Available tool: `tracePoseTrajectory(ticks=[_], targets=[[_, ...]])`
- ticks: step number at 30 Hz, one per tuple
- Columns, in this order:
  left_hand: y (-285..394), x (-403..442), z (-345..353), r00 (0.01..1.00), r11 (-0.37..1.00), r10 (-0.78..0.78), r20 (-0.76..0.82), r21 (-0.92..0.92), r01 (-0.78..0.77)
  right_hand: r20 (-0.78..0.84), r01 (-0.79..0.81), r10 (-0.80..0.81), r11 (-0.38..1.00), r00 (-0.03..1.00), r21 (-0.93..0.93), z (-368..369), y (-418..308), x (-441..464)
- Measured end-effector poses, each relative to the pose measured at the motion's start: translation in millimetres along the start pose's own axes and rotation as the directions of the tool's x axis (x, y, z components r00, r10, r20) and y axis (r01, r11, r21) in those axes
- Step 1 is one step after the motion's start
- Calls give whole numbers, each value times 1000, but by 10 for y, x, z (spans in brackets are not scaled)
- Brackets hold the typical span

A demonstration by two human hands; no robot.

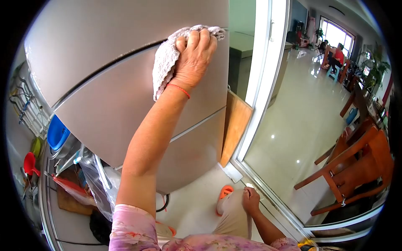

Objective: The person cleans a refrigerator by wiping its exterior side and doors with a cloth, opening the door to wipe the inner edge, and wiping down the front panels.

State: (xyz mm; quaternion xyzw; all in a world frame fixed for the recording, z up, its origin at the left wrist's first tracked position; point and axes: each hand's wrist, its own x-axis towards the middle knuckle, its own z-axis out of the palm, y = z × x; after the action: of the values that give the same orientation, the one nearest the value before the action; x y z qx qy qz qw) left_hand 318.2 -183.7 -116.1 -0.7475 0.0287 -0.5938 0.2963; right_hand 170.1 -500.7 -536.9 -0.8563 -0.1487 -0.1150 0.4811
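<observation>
The fingers [193, 39] of your left hand [191, 67] are bent over a crumpled, pale waffle-weave cloth [163, 65], gripping it and holding it against the refrigerator [100, 100]. It lies on the middle door panel, over the right part of the dark seam [109, 65] at that panel's far edge. One flap hangs to the left of your wrist, while a corner sticks out to the right past your fingertips. Your right hand [251, 201] is well apart on the near side, curled beside your right knee.

Expect the cloth to feel light, soft and limp, with enough texture not to slip easily from your hold; it shouldn't be fragile. Take it by the thick, bunched middle, since the loose flap would probably fold or drag. The smooth door may let it slide freely.

Your palm and thumb are hidden, as is the part of the cloth beneath them, and you can't tell whether it's damp. Nor can you tell whether your right fingers hold anything; a small white patch [249, 185] just beyond them is unclear. Your forearm covers part of the refrigerator, whose far end is cut off. To the near left, a clear plastic bag [95, 178] blurs into the clutter around it.
</observation>
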Motion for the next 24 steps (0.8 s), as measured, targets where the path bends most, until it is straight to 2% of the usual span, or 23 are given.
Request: tracePoseTrajectory(ticks=[1,2,3,4,5,7,10,11,13,14,16,18,19,20,23,24], targets=[[50,-50,42,1000,1000,1,7,-2,-1,8,-4,4,1000,1000,-1,-6,24,-2],[70,-79,93,998,1000,2,-56,-20,-3,14,-8,8,1000,1000,0,-1,38,15],[94,-120,97,1000,999,23,-15,-37,-24,20,-11,11,1000,1000,2,4,20,22],[177,-221,109,992,996,87,94,-17,-85,9,16,-16,1000,1000,-7,28,42,23],[290,-367,133,969,989,144,202,2,-147,25,-22,22,1000,999,-6,46,47,20],[595,-817,226,921,942,296,254,80,-326,53,-87,87,996,995,-5,71,40,21],[1038,-1667,310,882,938,347,319,-129,-323,69,-171,169,985,983,18,87,-29,8],[1181,-1974,337,874,934,350,338,-195,-299,58,-156,155,988,986,2,77,-32,-10],[1349,-2425,271,808,912,403,429,-110,-396,34,-123,125,992,992,-38,52,21,-25],[1366,-2518,234,808,919,394,439,-216,-331,45,-176,176,984,983,-2,50,100,-52],[1310,-2605,150,799,896,378,467,-403,-188,35,-162,163,986,986,-30,-15,92,-48],[1213,-2567,121,910,822,307,278,-559,-107,39,-104,106,994,994,-47,-19,167,-58],[1124,-2544,94,949,779,253,190,-621,-83,48,-147,150,987,988,-70,-14,194,-70],[1059,-2508,39,940,796,267,210,-597,-93,21,-81,84,987,996,-142,-6,215,-69],[650,-2170,-252,914,841,268,303,-537,-68,24,-10,14,987,1000,-160,87,367,-60],[457,-2041,-415,929,876,195,315,-482,-20,32,-9,12,993,999,-116,89,359,-73]])
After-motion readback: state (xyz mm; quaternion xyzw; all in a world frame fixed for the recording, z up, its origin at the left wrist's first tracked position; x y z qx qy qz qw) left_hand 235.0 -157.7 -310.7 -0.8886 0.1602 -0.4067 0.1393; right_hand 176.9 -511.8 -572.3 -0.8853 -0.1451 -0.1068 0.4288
